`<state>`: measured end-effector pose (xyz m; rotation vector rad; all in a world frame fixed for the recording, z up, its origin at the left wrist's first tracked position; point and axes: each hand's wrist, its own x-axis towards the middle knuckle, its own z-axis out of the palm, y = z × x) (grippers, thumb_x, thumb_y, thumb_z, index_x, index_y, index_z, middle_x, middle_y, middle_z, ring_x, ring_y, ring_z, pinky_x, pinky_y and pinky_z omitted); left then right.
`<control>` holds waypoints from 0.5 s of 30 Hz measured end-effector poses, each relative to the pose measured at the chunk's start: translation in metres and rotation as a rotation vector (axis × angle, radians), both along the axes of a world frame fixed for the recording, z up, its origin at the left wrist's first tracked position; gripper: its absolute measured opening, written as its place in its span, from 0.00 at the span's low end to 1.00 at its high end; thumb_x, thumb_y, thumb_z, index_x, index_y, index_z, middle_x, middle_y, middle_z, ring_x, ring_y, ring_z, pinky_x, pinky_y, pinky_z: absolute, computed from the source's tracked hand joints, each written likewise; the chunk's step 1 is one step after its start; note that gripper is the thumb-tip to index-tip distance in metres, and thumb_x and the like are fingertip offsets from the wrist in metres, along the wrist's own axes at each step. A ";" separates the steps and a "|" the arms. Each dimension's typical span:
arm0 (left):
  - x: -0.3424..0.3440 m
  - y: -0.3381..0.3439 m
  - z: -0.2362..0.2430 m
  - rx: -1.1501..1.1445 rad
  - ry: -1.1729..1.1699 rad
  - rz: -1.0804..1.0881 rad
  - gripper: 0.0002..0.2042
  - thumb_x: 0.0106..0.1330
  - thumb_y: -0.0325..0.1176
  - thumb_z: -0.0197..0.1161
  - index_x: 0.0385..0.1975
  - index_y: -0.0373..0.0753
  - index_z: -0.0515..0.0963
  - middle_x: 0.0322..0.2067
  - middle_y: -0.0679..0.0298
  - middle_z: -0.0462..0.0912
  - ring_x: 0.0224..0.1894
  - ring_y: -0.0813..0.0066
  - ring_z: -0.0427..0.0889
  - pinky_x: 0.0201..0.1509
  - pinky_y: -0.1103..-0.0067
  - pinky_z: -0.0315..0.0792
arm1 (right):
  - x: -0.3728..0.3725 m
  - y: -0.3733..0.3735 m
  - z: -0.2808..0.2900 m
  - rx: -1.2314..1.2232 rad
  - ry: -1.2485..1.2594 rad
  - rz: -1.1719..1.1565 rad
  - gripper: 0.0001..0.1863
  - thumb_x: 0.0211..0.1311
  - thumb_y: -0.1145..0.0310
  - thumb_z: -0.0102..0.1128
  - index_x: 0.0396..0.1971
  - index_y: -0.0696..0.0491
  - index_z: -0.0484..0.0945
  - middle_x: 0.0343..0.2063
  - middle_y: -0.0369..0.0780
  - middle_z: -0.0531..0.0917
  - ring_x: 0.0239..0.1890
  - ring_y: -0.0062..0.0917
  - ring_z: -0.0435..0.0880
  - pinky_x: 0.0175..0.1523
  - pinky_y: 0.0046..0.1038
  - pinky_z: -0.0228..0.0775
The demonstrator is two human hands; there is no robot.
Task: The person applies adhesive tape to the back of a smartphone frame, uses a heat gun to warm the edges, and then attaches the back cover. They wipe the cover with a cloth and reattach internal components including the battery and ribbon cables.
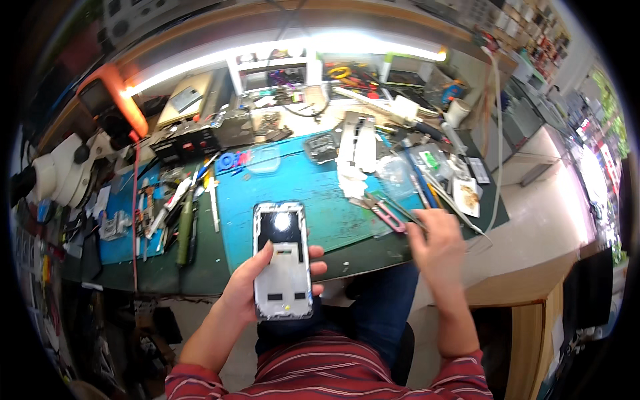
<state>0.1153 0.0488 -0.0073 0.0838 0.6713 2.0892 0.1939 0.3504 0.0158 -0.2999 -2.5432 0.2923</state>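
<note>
My left hand (243,287) grips an opened phone housing (280,273), silvery with a dark upper section and pale edges, held upright over the mat's front edge. My right hand (437,243), slightly blurred, is at the tools on the right of the blue mat (260,193), fingers curled at the end of teal tweezers (393,207); what they grip is hard to make out. Just left of it lies a pink-handled tool (385,215). A blue pen-like tool (417,180) and a crumpled white tissue (352,183) lie behind.
Knives and picks (187,227) crowd the left of the bench (207,267). A microscope (60,173) stands far left. A black device (183,150), clear box (263,160) and white soldering-type tools (407,110) line the back. A thin cable (497,167) hangs at the right.
</note>
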 end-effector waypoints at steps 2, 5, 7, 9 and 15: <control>-0.011 0.000 0.003 -0.007 0.072 0.059 0.41 0.72 0.65 0.49 0.74 0.38 0.54 0.61 0.49 0.73 0.58 0.58 0.79 0.58 0.53 0.78 | 0.011 0.031 -0.019 0.061 -0.110 -0.054 0.10 0.57 0.68 0.71 0.37 0.52 0.82 0.36 0.38 0.81 0.44 0.35 0.80 0.47 0.36 0.74; -0.027 0.002 -0.002 0.093 0.158 0.101 0.51 0.64 0.76 0.46 0.74 0.36 0.54 0.61 0.51 0.73 0.58 0.61 0.79 0.59 0.58 0.79 | 0.010 0.040 -0.036 -0.041 -0.019 -0.043 0.05 0.58 0.73 0.68 0.32 0.53 0.80 0.31 0.38 0.80 0.33 0.33 0.81 0.40 0.34 0.73; -0.036 0.001 -0.008 0.236 0.092 0.060 0.50 0.63 0.77 0.43 0.73 0.39 0.58 0.64 0.52 0.71 0.60 0.63 0.77 0.62 0.63 0.77 | 0.006 0.032 -0.026 -0.337 0.107 -0.040 0.04 0.61 0.75 0.67 0.33 0.54 0.80 0.29 0.36 0.80 0.26 0.24 0.78 0.33 0.27 0.71; -0.041 0.000 -0.010 0.255 0.048 0.119 0.51 0.64 0.77 0.41 0.72 0.36 0.57 0.64 0.53 0.72 0.59 0.63 0.78 0.60 0.63 0.77 | 0.000 0.016 -0.005 -0.439 0.269 0.092 0.04 0.63 0.77 0.67 0.35 0.56 0.80 0.31 0.34 0.81 0.27 0.15 0.76 0.30 0.19 0.68; -0.045 -0.002 -0.007 0.269 0.015 0.211 0.46 0.71 0.73 0.39 0.72 0.34 0.59 0.64 0.53 0.72 0.59 0.63 0.78 0.60 0.63 0.76 | -0.024 -0.030 0.003 -0.463 0.336 0.418 0.05 0.61 0.81 0.64 0.35 0.56 0.80 0.30 0.38 0.81 0.27 0.17 0.79 0.31 0.20 0.73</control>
